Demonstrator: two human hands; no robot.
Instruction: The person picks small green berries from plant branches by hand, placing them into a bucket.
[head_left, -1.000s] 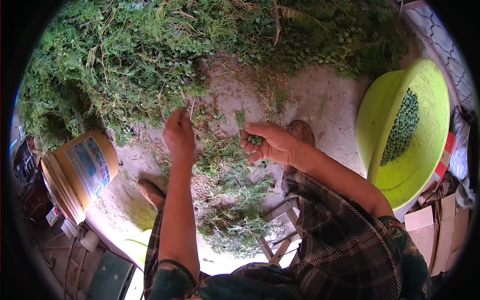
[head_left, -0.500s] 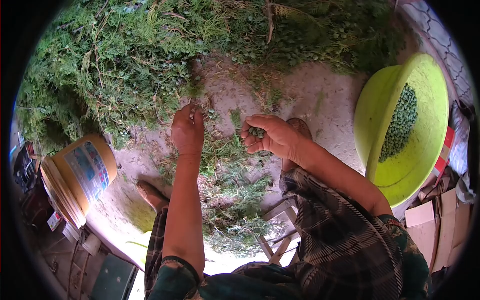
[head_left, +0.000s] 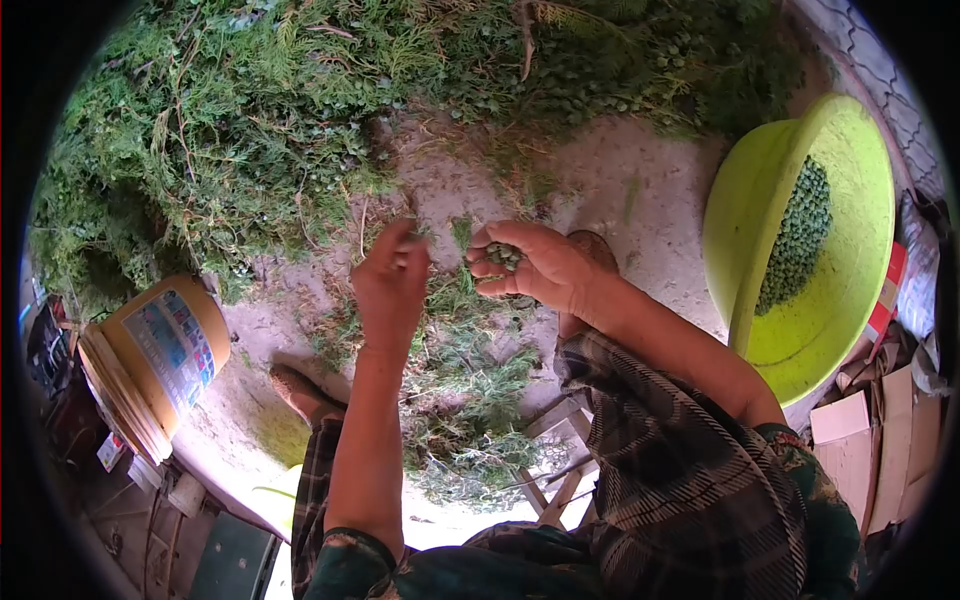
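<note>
Green berries [head_left: 503,256] rest in my right hand [head_left: 535,268], which is cupped palm up with its fingers curled round them. Just left of it, my left hand [head_left: 392,285] is raised with bent fingers drawn together; its fingertips are blurred, and what they pinch is too small to name. The two hands are close but apart. Loose green sprigs [head_left: 465,380] lie on the floor below them. A large heap of leafy conifer branches [head_left: 270,130] spreads above and to the left.
A yellow-green basin [head_left: 860,215] with many green berries [head_left: 797,235] stands at the right, beside cardboard [head_left: 890,450]. At the left lies a tipped yellow bucket [head_left: 175,350]. My shoes [head_left: 295,390] are on the floor, near a wooden frame [head_left: 560,430].
My left hand has moved right and away from the branches, toward my right hand. My right hand has shifted slightly left and up, still cupping the berries.
</note>
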